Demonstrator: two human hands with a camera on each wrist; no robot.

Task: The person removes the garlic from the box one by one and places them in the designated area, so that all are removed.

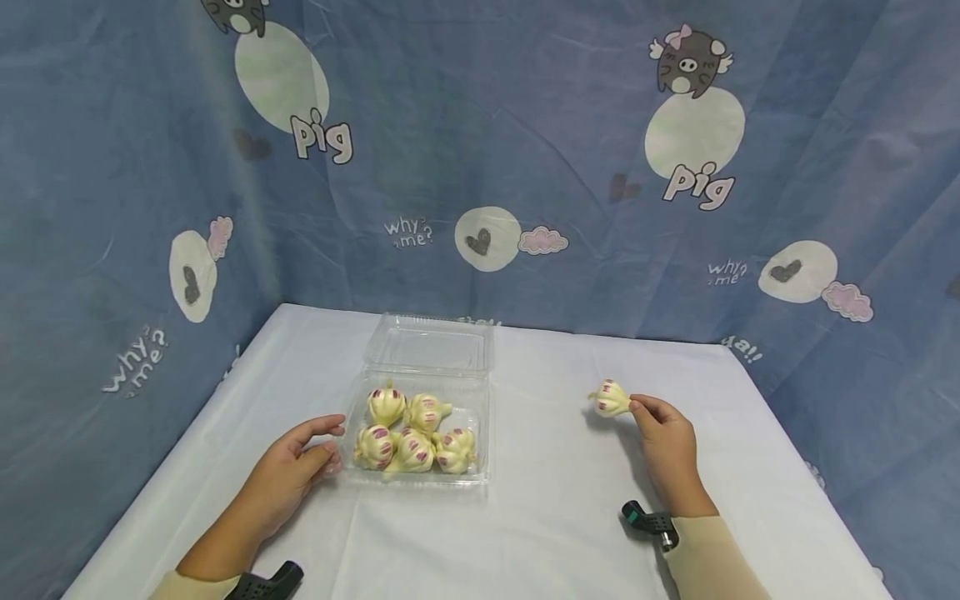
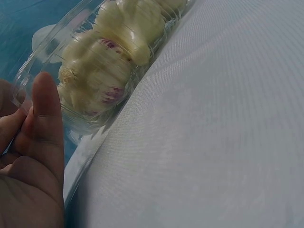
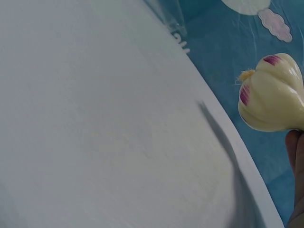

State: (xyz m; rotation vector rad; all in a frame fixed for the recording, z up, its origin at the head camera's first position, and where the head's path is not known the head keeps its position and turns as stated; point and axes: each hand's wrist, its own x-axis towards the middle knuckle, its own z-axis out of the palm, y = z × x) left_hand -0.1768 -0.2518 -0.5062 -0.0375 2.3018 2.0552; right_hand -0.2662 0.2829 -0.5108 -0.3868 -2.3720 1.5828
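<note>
A garlic bulb [image 1: 611,398], cream with purple streaks, is held up by its stem in my right hand [image 1: 667,446], which pinches it between thumb and fingertips. The right wrist view shows the same garlic bulb [image 3: 270,95] with its root tuft turned away from the fingers. To the left stands a clear plastic box [image 1: 483,392] with its lid open. My left hand [image 1: 288,467] is at its left side; in the left wrist view the thumb [image 2: 46,102] and fingers pinch the box rim. Several garlic bulbs [image 1: 415,451] lie inside the box.
A white cloth [image 1: 555,517] covers the table. The box's hinged lid [image 1: 429,343] lies back toward the far table edge. Blue printed curtains [image 1: 570,125] rise behind and at the sides. Each wrist wears a black camera mount [image 1: 648,523].
</note>
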